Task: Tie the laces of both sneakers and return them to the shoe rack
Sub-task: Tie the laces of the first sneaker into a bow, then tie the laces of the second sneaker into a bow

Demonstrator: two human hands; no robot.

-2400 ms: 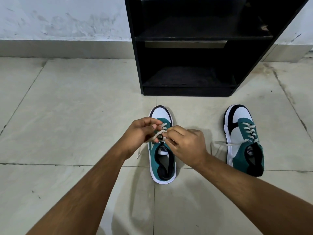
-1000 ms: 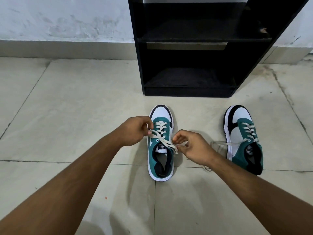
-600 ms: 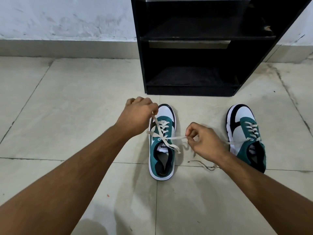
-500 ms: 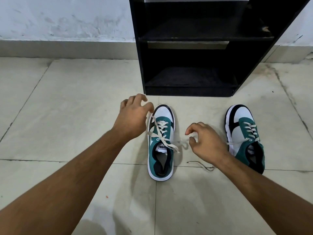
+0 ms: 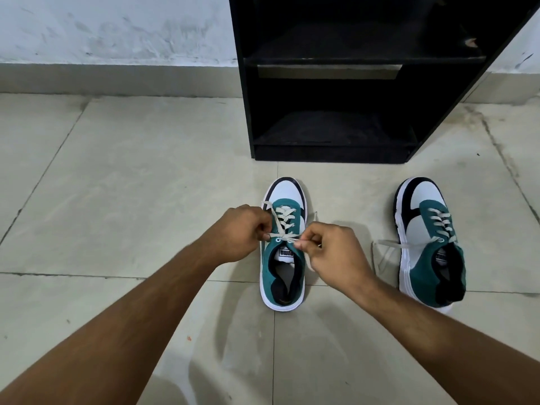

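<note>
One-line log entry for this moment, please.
hands: left and right pinching near sneaker's laces | far sneaker: untied | rack: no shoes

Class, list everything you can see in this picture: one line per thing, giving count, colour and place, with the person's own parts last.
Sneakers: 2, teal, white and black; near sneaker centre floor, far sneaker to its right.
Laces: cream; near pair held taut, far pair loose, trailing onto floor.
Shoe rack: 1, black, against wall, shelves bare.
Floor: beige tiles.
Wall: white, scuffed, behind.
Hands: 2, left hand and right hand, each pinching a lace end over the near sneaker.
</note>
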